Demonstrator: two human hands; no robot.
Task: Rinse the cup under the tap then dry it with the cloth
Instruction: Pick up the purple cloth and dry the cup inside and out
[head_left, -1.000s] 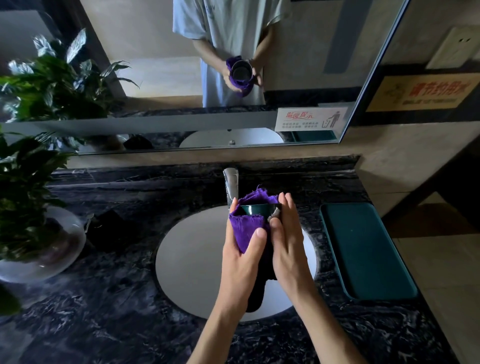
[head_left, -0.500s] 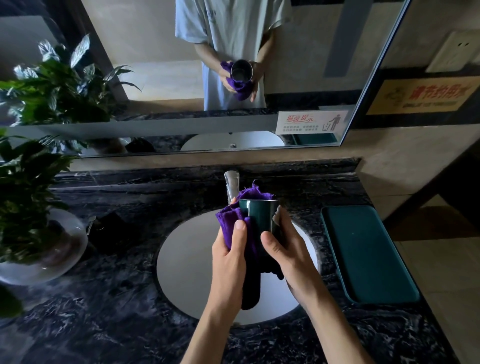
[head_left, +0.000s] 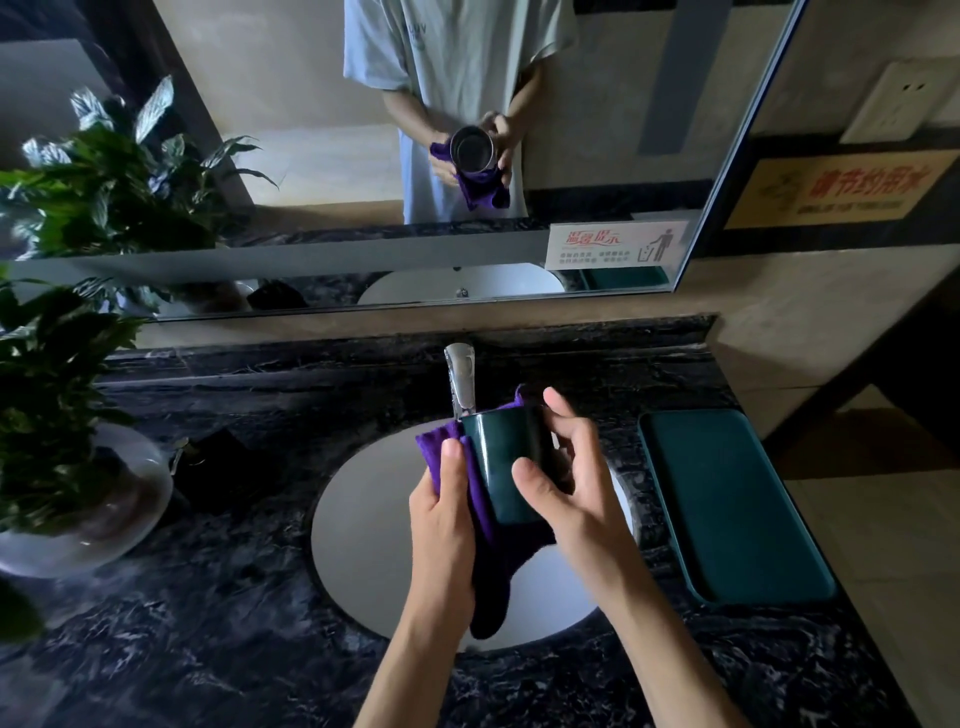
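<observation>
Fingers (head_left: 563, 415) of the right hand (head_left: 576, 483) curl round the dark green glossy cup (head_left: 501, 467) - left hand (head_left: 441, 525) pinches the purple cloth (head_left: 480, 514) beside its thumb, drying underway. Next, probably: turn the cup, wipe on.

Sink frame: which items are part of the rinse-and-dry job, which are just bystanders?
In the job:
- cup, dark green, held over the sink
- purple cloth, pressed to the cup by the left hand
- right hand, fingers curled round the cup
- tap, no water visible

Bystanders:
- green tray
- potted plant
- mirror
- wall signs
</observation>
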